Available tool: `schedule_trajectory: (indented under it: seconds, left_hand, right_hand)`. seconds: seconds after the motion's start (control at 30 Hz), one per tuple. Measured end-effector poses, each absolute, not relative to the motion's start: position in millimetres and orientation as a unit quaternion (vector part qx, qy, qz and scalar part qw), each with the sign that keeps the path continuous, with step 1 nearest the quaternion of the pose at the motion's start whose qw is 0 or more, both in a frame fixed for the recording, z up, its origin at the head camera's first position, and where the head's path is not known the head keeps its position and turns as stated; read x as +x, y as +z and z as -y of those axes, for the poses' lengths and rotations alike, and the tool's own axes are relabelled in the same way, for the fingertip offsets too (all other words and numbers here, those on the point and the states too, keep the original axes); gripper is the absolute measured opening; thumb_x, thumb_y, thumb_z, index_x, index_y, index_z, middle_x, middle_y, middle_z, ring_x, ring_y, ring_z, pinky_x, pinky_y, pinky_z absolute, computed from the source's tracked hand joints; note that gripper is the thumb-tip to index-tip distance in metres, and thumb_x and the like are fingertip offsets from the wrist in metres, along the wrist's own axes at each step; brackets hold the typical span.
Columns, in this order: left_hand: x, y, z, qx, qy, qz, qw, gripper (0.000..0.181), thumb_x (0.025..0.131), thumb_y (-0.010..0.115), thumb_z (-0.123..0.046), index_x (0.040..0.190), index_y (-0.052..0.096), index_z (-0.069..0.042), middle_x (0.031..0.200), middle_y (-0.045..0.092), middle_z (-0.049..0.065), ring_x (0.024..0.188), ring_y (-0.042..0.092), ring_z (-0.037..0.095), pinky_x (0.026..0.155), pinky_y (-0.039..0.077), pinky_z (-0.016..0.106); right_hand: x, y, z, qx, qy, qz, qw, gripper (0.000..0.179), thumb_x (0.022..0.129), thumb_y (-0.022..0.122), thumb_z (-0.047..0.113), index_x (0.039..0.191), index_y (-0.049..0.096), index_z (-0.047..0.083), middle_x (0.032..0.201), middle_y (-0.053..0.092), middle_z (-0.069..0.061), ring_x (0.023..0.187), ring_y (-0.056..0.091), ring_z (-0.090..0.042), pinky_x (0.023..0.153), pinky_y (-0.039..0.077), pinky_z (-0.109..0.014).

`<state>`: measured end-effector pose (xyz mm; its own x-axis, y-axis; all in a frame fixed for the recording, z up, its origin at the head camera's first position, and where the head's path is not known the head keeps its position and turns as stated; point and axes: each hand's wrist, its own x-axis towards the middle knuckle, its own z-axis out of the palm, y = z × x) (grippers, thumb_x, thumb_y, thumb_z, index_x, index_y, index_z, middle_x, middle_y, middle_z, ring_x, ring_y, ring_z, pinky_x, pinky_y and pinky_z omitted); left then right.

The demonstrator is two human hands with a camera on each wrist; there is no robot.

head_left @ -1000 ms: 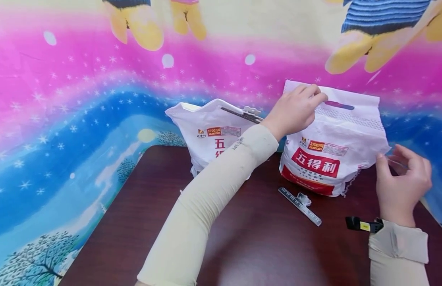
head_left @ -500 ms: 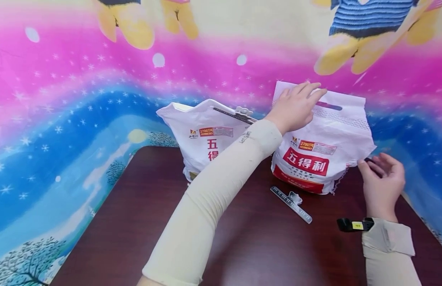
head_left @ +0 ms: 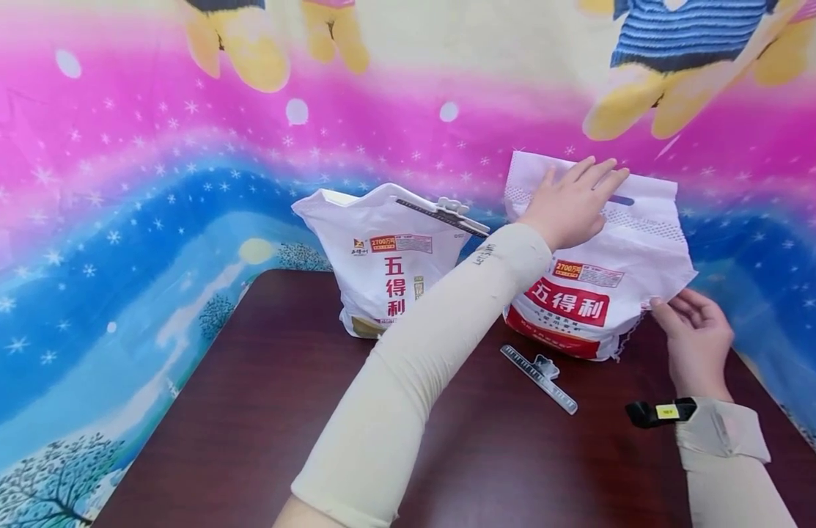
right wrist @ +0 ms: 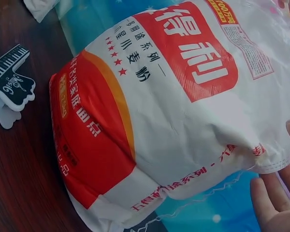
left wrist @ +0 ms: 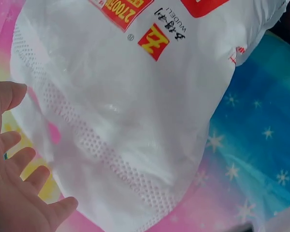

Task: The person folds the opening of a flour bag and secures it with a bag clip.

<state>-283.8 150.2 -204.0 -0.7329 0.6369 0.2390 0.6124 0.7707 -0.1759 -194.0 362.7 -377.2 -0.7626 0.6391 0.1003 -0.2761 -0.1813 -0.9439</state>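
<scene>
In the head view, a white flour bag (head_left: 572, 249) with a red label and a handle slot stands on the right of the table. My left hand (head_left: 569, 202) lies over its upper left part, fingers extended near the slot. The left wrist view has this hand (left wrist: 24, 169) beside the bag's top strip, fingers spread and not wrapped round it. At the bag's lower right edge is my right hand (head_left: 698, 337). Its thumb is on the near side, and its fingers (right wrist: 266, 198) sit below the stitched edge in the right wrist view, without a visible grip.
A second flour bag (head_left: 388, 257) stands left, its top closed by a long clip (head_left: 440, 216). Another long clip (head_left: 538, 378), with piano-key print, lies in front of the right bag on the dark table (head_left: 269, 411). A printed cloth (head_left: 183, 183) hangs behind.
My right hand has moved left to the bag's side edge. The left hand's fingers have straightened and shifted slightly right along the bag's top. The head view has turned slightly.
</scene>
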Motion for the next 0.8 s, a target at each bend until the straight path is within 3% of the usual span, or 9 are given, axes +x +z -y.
schedule_trajectory:
  seconds: [0.3, 0.53, 0.8]
  left_hand:
    - [-290, -211, -163, -0.331, 0.059, 0.926, 0.171, 0.071, 0.105, 0.04, -0.051, 0.163, 0.002, -0.037, 0.168, 0.01, -0.017, 0.155, -0.001, 0.008, 0.124, 0.001, 0.048]
    - [-292, -212, -162, -0.338, 0.059, 0.916, 0.21, 0.058, 0.108, 0.033, -0.043, 0.163, 0.016, -0.035, 0.164, 0.023, -0.015, 0.152, 0.016, 0.006, 0.124, -0.001, 0.048]
    - [-288, -209, -162, -0.377, 0.072, 0.891, 0.245, 0.048, 0.108, 0.039, -0.038, 0.156, 0.035, -0.034, 0.158, 0.036, -0.012, 0.148, 0.029, 0.008, 0.124, 0.002, 0.046]
  right_hand:
    - [-192, -374, -366, -0.152, 0.728, 0.607, 0.28, 0.038, 0.083, 0.082, 0.003, 0.118, 0.068, 0.01, 0.099, 0.069, 0.006, 0.091, 0.063, -0.006, 0.072, 0.053, -0.01]
    - [-192, -372, -368, -0.172, 0.665, 0.668, 0.286, 0.033, 0.085, 0.083, 0.013, 0.116, 0.073, 0.012, 0.096, 0.067, 0.009, 0.091, 0.058, -0.006, 0.071, 0.049, -0.007]
    - [-198, -367, -367, -0.188, 0.575, 0.742, 0.289, 0.032, 0.091, 0.077, 0.022, 0.121, 0.072, 0.014, 0.096, 0.064, 0.015, 0.091, 0.055, -0.005, 0.068, 0.047, -0.007]
